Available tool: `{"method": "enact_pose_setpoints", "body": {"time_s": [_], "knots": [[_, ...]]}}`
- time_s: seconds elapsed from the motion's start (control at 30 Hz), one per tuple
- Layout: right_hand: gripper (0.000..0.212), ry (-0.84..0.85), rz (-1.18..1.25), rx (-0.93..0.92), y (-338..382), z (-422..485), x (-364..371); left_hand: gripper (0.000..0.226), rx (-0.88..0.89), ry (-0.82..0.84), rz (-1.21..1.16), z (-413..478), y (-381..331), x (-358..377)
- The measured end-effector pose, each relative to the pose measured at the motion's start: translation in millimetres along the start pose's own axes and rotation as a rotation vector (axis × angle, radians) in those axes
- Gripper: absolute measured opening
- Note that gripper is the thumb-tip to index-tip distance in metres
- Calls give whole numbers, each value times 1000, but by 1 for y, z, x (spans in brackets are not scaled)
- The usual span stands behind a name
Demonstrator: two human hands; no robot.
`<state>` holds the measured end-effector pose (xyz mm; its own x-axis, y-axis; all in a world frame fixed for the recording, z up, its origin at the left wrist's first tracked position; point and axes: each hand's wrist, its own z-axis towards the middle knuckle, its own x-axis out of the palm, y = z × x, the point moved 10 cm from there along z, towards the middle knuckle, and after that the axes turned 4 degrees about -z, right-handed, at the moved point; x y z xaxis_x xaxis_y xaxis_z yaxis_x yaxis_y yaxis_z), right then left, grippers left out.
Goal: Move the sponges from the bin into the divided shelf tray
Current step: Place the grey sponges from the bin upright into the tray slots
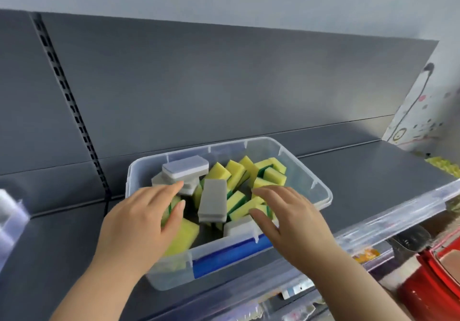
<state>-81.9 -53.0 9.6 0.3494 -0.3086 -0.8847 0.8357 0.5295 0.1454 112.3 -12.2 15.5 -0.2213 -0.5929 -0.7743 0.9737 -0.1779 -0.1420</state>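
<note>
Well off to the left of the left hand [139,223] — a corner of the clear divided tray [8,218], cut off by the frame edge. Hand itself laid over the left end of the bin [321,197], fingers straight, pinching nothing, tips at the grey stack [185,168]. Between both thumbs, about equally near each — a grey sponge [212,202], long axis running away from the wrists. Then the right hand [293,218], spread and slack above the yellow sponges [237,198], gripping nothing. Probably the left for the pick, being on the tray's side.
</note>
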Motion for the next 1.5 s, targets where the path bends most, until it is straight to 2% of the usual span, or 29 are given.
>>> {"method": "enact_pose_setpoints", "body": {"time_s": [0.3,0.37,0.43,0.57,0.67,0.73,0.83,0.9,1.0,1.03,1.13,1.23,1.33,1.5], "knots": [[36,102,48,-179,-26,99,47,42,-37,14,94,63,24,44],[36,152,74,-283,-11,126,66,40,-55,22,151,57,26,44],[39,273,84,-406,13,149,95,39,-90,48,214,48,28,44],[47,445,-79,-678,59,167,155,35,-207,120,306,25,34,43],[54,491,-176,-779,78,166,182,33,-279,162,369,16,35,41],[50,470,-148,-759,79,170,185,33,-307,176,396,16,33,40],[33,329,-88,-767,68,178,174,33,-318,203,404,22,30,43],[36,223,-13,-788,55,178,156,31,-305,245,402,29,28,52],[40,113,26,-731,25,182,132,12,-232,331,417,45,24,79],[38,111,42,-698,13,182,129,20,-221,371,412,53,25,91],[31,151,55,-566,-22,179,125,48,-172,475,437,76,35,122],[27,231,43,-511,-46,167,120,64,-171,547,447,93,47,144],[33,353,32,-453,-69,155,125,62,-233,681,416,92,61,160],[35,459,70,-401,-73,143,135,56,-282,653,325,85,63,148]]}}
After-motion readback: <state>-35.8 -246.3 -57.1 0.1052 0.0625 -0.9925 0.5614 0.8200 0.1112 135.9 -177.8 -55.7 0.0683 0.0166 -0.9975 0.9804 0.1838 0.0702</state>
